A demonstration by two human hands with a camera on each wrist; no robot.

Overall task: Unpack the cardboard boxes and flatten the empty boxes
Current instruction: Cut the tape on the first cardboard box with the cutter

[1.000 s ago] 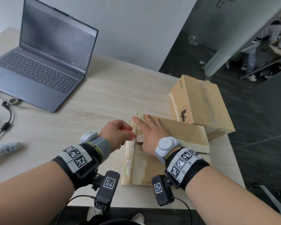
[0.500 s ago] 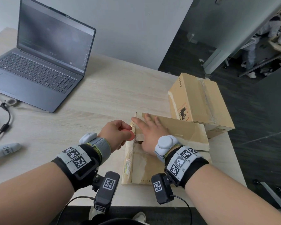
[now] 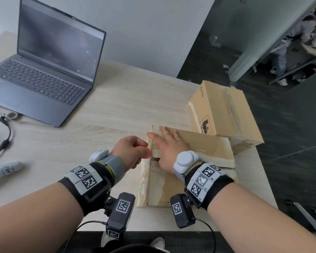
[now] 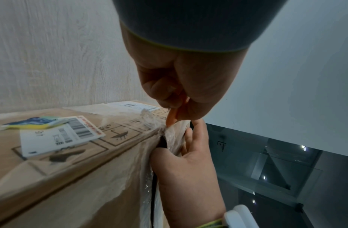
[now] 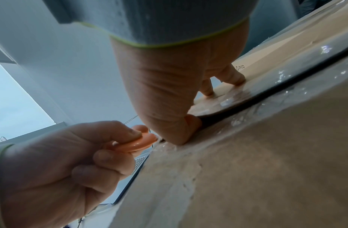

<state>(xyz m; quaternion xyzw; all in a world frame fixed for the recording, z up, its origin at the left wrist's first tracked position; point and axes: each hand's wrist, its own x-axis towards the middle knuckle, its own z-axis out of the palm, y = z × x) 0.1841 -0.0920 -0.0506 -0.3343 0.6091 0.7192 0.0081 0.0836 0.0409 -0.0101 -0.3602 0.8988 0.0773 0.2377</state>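
Observation:
A low brown cardboard box (image 3: pixel 159 187) lies at the table's near edge, its top seam taped and split at the left end. My left hand (image 3: pixel 130 151) pinches a small orange cutter (image 3: pixel 146 153) against the box's left edge, where clear tape (image 4: pixel 149 121) is crumpled. My right hand (image 3: pixel 169 148) lies flat with straight fingers on the far flap (image 3: pixel 208 147), thumb at the slit. In the right wrist view the cutter (image 5: pixel 137 144) sits between the left thumb and forefinger. A second taped box (image 3: pixel 224 114) stands behind to the right.
An open grey laptop (image 3: pixel 44 70) stands at the far left of the wooden table (image 3: pixel 117 106). A cable (image 3: pixel 5 136) and a white tool (image 3: pixel 5 168) lie at the left edge. The table ends right beside the boxes, with dark floor beyond.

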